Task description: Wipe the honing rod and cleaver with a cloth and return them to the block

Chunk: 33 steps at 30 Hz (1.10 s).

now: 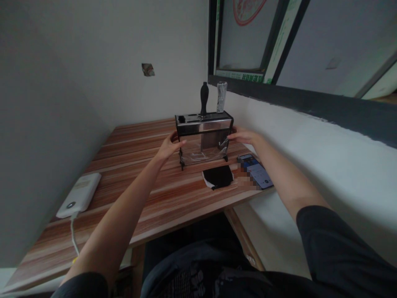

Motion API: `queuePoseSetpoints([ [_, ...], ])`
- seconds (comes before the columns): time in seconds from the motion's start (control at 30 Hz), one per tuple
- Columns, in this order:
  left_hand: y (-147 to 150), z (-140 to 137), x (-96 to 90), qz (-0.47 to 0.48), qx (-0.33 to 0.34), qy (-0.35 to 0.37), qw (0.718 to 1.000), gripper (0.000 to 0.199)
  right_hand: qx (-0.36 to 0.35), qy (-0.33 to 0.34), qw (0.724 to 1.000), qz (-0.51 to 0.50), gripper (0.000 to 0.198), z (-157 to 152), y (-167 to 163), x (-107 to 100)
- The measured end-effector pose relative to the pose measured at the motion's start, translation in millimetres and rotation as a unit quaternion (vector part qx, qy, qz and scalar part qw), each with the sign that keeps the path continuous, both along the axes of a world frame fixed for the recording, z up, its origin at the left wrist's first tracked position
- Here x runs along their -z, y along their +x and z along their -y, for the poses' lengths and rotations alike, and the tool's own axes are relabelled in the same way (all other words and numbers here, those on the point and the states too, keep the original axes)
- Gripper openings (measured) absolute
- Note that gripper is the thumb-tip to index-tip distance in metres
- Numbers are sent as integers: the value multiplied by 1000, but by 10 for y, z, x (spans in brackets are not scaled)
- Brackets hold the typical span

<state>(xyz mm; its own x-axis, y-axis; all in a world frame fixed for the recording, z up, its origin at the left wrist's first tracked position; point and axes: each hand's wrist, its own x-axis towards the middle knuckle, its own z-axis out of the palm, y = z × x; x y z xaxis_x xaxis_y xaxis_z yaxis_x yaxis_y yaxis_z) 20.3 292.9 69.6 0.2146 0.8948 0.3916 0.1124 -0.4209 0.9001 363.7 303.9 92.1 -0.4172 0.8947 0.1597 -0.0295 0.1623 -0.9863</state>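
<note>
Upright on the wooden table (149,182) stands a knife block (203,125) with a black and metallic top, slim black side posts and clear film around its lower part. A black-handled tool (204,99) sticks up from its top, and beside it stands a handle wrapped in shiny clear plastic (221,97). A flat grey blade shows through the front. My left hand (169,147) grips the left side, thumb at the front and fingers partly hidden behind. On the opposite side my right hand (243,135) holds the right post, its fingertips partly hidden.
In front of the block lies a black piece with white edges (218,177). A lit phone (259,171) rests near the right wall. At the left is a white power bank (80,194) with a cable (73,234). A dark window frame (294,99) runs along the right.
</note>
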Motion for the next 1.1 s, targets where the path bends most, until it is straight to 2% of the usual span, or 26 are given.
queuePoseSetpoints([
  [0.2,-144,31,-132,1,-14,17,1000,66,9,18,1000,5,61,-4,-142,-83],
  [0.3,-286,51,-189,7,-27,22,999,63,5,52,999,10,63,-27,-274,-131],
  [0.43,-552,84,-237,10,-44,20,999,61,-2,105,994,17,66,-48,-512,-205],
  [0.7,-1147,217,-318,-13,-75,9,997,66,-34,155,987,23,71,-37,-1027,-311],
  [0.9,-1572,312,-302,-21,-98,7,995,68,-44,148,988,8,68,-33,-1453,-241],
  [1.1,-1914,451,-312,-21,-111,-32,993,74,-66,120,990,-14,65,-30,-1861,-189],
])
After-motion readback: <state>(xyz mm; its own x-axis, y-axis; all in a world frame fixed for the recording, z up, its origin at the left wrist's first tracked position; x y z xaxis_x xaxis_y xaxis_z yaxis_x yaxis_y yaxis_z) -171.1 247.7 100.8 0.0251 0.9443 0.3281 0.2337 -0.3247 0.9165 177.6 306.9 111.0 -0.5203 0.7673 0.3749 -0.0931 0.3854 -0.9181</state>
